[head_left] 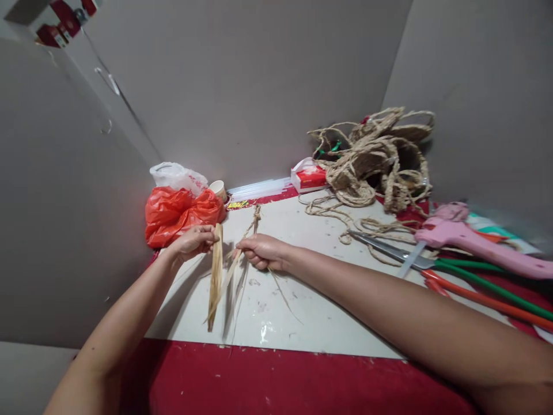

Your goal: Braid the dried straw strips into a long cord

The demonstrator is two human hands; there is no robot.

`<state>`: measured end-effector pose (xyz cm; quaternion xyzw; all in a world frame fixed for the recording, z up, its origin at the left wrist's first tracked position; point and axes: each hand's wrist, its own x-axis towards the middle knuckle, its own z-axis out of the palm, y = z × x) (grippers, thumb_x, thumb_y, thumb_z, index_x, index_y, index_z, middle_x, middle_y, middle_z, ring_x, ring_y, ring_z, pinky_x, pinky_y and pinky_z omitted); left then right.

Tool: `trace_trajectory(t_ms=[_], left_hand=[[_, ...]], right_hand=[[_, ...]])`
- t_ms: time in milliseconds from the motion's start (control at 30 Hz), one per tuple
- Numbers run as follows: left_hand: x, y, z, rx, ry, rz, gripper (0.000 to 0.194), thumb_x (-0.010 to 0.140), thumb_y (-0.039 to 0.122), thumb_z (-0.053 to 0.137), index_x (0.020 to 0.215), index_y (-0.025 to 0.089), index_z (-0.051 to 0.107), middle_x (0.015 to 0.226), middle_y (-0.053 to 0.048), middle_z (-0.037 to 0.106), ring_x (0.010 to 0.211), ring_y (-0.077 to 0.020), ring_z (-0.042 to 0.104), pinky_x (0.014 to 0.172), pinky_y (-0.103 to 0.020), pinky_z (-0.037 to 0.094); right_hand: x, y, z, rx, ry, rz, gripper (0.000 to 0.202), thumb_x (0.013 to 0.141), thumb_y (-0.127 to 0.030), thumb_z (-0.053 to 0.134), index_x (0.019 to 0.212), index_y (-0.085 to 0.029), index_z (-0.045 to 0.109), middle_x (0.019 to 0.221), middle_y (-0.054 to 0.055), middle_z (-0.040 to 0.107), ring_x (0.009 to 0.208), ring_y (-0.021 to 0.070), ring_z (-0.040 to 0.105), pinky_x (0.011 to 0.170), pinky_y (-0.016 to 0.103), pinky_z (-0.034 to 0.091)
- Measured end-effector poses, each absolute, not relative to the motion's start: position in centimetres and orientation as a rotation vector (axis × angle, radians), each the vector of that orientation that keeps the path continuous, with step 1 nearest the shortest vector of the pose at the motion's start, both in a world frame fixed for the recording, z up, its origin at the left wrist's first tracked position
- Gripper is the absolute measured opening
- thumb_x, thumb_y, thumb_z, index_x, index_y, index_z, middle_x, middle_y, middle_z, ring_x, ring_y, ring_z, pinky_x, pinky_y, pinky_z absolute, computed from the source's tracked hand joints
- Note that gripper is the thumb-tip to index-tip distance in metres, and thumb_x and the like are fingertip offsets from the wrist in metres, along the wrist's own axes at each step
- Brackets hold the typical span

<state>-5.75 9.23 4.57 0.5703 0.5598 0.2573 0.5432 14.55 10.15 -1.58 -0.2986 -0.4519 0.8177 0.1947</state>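
Note:
My left hand (pixel 196 241) pinches the top of a flat straw-coloured fibre strip (pixel 215 282), which hangs down over the white board (pixel 302 311). Just to its right, my right hand (pixel 261 251) is closed around the strands of a thin braided cord (pixel 256 214). The cord's knotted end lies toward the back of the board. Loose thin strands trail below my right fist, and a pale one slants down across the strip's lower part.
Red bag (pixel 173 213), white bag (pixel 179 176) and paper cup (pixel 218 189) stand back left. Behind are clear sticks (pixel 259 188) and a tissue pack (pixel 309 176). At right are coiled rope (pixel 367 155), scissors (pixel 389 249) and a pink glue gun (pixel 470 233). Red cloth (pixel 259 380) lies in front.

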Motion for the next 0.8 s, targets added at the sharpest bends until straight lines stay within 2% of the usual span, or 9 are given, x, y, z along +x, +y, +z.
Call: trace_trajectory(t_ms=[233, 400, 533, 667, 800], left_hand=[[-4.6, 9.2, 2.5, 1.222, 1.303, 0.620, 0.019, 0.062, 0.019, 0.071, 0.069, 0.013, 0.055, 0.053, 0.004, 0.052, 0.043, -0.0043, 0.046, 0.043, -0.016, 0.037], [-3.9, 7.0, 1.1, 1.156, 1.267, 0.711, 0.017, 0.062, 0.018, 0.072, 0.066, 0.011, 0.058, 0.056, -0.001, 0.059, 0.042, -0.0044, 0.047, 0.042, -0.017, 0.035], [-3.4, 5.3, 0.8, 1.107, 1.265, 0.771, 0.012, 0.066, 0.018, 0.069, 0.067, 0.011, 0.060, 0.048, 0.001, 0.054, 0.043, -0.0063, 0.050, 0.045, -0.018, 0.038], [-2.7, 4.8, 1.0, 1.095, 1.259, 0.781, 0.009, 0.065, 0.015, 0.066, 0.064, 0.012, 0.059, 0.050, 0.001, 0.055, 0.045, -0.0073, 0.051, 0.048, -0.020, 0.040], [-2.3, 5.1, 1.6, 1.115, 1.251, 0.812, 0.012, 0.063, 0.012, 0.061, 0.054, 0.013, 0.052, 0.043, 0.003, 0.046, 0.040, -0.0052, 0.042, 0.045, -0.019, 0.036]], right_hand=[[14.0, 9.2, -2.0, -0.887, -1.311, 2.126, 0.019, 0.085, -0.021, 0.048, 0.074, -0.011, 0.059, 0.042, -0.010, 0.020, 0.032, 0.0023, 0.012, 0.030, 0.015, 0.009], [13.8, 8.6, -2.0, -0.953, -1.325, 2.075, 0.024, 0.086, -0.023, 0.050, 0.064, -0.015, 0.049, 0.041, -0.009, 0.025, 0.031, 0.0019, 0.016, 0.030, 0.016, 0.010], [13.7, 8.4, -2.0, -0.957, -1.377, 2.075, 0.027, 0.084, -0.026, 0.056, 0.061, -0.016, 0.044, 0.041, -0.009, 0.027, 0.031, 0.0016, 0.018, 0.030, 0.016, 0.010], [13.9, 8.5, -2.2, -0.964, -1.417, 2.012, 0.029, 0.081, -0.022, 0.056, 0.058, -0.017, 0.040, 0.039, -0.009, 0.028, 0.030, 0.0018, 0.019, 0.030, 0.015, 0.012], [13.9, 8.6, -2.2, -0.962, -1.437, 1.923, 0.022, 0.078, -0.018, 0.054, 0.057, -0.015, 0.047, 0.033, -0.009, 0.027, 0.028, 0.0027, 0.018, 0.028, 0.016, 0.011]])
